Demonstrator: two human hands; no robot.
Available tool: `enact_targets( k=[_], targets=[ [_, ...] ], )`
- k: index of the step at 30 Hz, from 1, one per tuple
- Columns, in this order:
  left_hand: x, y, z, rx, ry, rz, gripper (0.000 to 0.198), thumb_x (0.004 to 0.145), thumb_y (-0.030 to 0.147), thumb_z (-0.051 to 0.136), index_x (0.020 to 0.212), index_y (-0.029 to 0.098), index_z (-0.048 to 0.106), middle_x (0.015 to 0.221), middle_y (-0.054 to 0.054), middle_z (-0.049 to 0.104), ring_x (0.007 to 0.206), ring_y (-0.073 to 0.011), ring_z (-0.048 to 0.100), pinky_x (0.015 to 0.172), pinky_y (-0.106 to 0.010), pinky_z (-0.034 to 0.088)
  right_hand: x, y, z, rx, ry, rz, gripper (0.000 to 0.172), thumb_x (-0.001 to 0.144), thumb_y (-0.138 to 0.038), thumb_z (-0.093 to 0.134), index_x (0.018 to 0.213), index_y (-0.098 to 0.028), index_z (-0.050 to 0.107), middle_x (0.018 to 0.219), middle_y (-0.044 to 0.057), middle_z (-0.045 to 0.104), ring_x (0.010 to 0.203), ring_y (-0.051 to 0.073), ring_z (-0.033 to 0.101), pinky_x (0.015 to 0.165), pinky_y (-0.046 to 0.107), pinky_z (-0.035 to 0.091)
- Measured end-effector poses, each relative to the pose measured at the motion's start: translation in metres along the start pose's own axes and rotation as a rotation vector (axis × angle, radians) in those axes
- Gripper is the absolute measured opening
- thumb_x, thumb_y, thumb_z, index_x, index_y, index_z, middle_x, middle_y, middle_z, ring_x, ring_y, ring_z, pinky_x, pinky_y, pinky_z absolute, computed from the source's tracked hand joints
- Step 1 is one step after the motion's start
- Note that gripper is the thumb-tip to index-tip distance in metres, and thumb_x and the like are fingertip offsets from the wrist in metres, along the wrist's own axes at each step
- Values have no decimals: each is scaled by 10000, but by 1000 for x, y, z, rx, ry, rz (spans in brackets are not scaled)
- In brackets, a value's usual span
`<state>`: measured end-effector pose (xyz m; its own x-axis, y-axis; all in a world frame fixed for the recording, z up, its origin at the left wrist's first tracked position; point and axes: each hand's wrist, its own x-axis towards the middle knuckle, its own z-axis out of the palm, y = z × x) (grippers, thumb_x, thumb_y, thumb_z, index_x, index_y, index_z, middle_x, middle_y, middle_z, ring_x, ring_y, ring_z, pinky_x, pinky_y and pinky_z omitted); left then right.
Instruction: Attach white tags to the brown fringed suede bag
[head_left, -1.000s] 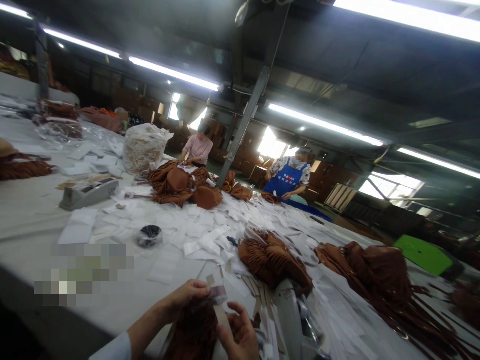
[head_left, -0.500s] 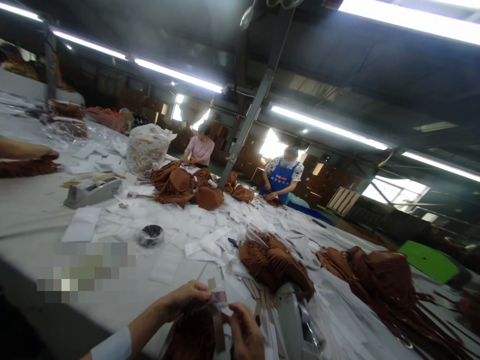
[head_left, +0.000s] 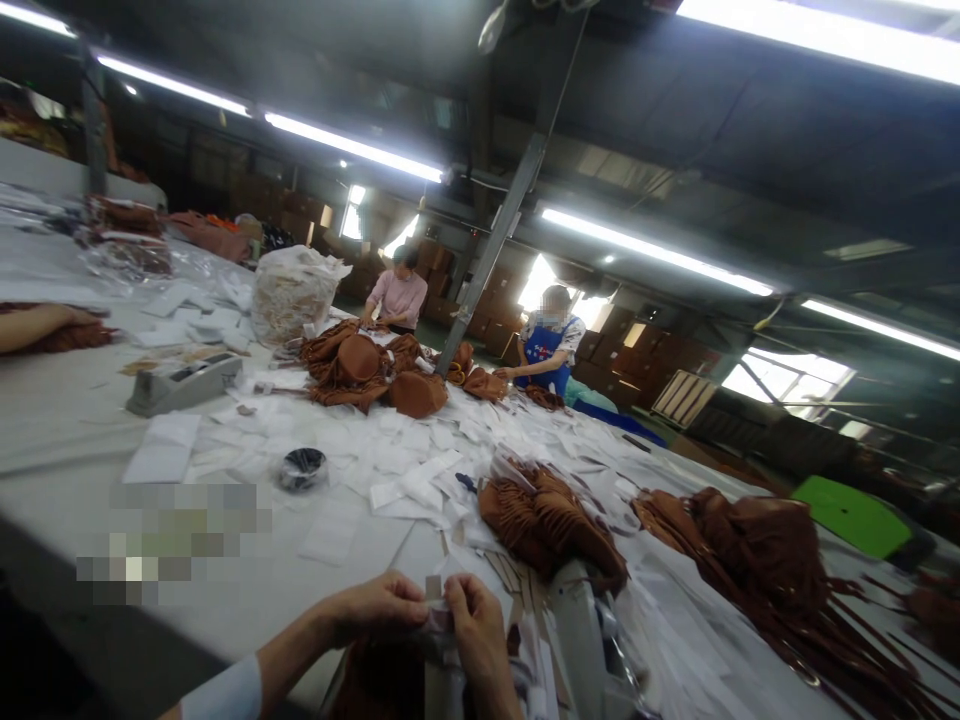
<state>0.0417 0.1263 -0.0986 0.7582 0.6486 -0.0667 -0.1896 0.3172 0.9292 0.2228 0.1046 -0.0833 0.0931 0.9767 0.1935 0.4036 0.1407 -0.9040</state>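
Note:
Low in the head view, my left hand [head_left: 390,602] pinches the left side of a translucent strip [head_left: 439,618], thumb against fingers. My right hand [head_left: 480,635] is closed on its other side, thumb and fingers near the top. Between the hands stands a narrow grey-tan card strip [head_left: 433,588], its upper end showing and the film lying across it. Directly under the hands is a dark brown bag [head_left: 382,675], partly hidden by my forearm and fingers. A grey tape dispenser [head_left: 581,625] is just right of my right hand.
Brown fringed bags lie ahead [head_left: 544,515] and to the right [head_left: 757,550]. White paper sheets [head_left: 405,440] cover much of the table. Another dispenser [head_left: 184,383], a black tape roll [head_left: 301,468] and a stuffed plastic bag [head_left: 296,295] stand left. Two people work across the table.
My hands have come closer together, and my right hand has risen to the strip's top. The co-worker in the blue apron has shifted left, reaching toward a brown bag.

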Motion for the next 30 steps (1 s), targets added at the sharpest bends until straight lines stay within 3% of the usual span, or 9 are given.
enact_targets(
  k=[4,11,15,18,21,23,27,30],
  targets=[
    [0,1,1,11,-19,2,433,671,493,783,674,114,574,560,48,423,497,-60,305,487,-225,164,-3,-9,1,-35,-50,-4,465,777,-605,540,767,-156,656,694,43,638,679,211,583,621,283,439],
    [-2,4,0,14,-18,-1,443,663,491,791,633,123,548,532,58,401,488,-59,268,487,-234,135,-4,-32,1,-155,-39,-89,321,822,-452,517,671,-184,607,658,16,604,675,198,552,616,277,384],
    [-1,1,-1,-25,24,0,432,629,481,804,632,118,570,527,52,420,480,-63,296,486,-229,150,1,-35,2,-212,-30,-135,331,856,-416,477,650,-188,596,628,16,584,647,203,551,599,288,390],
    [-1,0,-4,-90,91,16,421,620,486,787,672,113,598,569,26,485,507,-79,372,503,-217,222,-1,-29,-5,-224,-24,-172,348,919,-385,406,902,-168,678,742,50,654,708,221,609,653,311,464],
    [-4,0,-11,-155,164,34,383,632,462,755,747,120,625,655,2,560,563,-100,452,551,-214,305,-14,-15,-16,-334,-5,-425,383,933,-259,383,1253,-193,582,1116,108,655,1013,247,619,863,368,504],
    [-6,-1,-15,-176,189,27,353,645,440,733,769,122,643,685,-7,586,582,-110,477,565,-218,330,-26,-4,-19,-471,20,-660,414,912,-204,418,1300,-251,556,1292,103,563,1175,269,534,953,421,478],
    [-5,0,-14,-181,184,-7,299,672,383,685,794,110,686,689,-23,616,588,-117,491,548,-214,328,-43,8,-13,-495,37,-900,297,937,-208,451,1091,-321,679,1325,74,521,1144,266,538,875,408,536],
    [-5,4,-10,-166,176,-28,260,642,330,681,778,109,696,686,-26,634,589,-120,503,540,-207,332,-45,8,-6,-384,69,-842,249,973,-290,468,939,-298,714,1216,73,593,1065,242,587,821,351,561]
  ],
)
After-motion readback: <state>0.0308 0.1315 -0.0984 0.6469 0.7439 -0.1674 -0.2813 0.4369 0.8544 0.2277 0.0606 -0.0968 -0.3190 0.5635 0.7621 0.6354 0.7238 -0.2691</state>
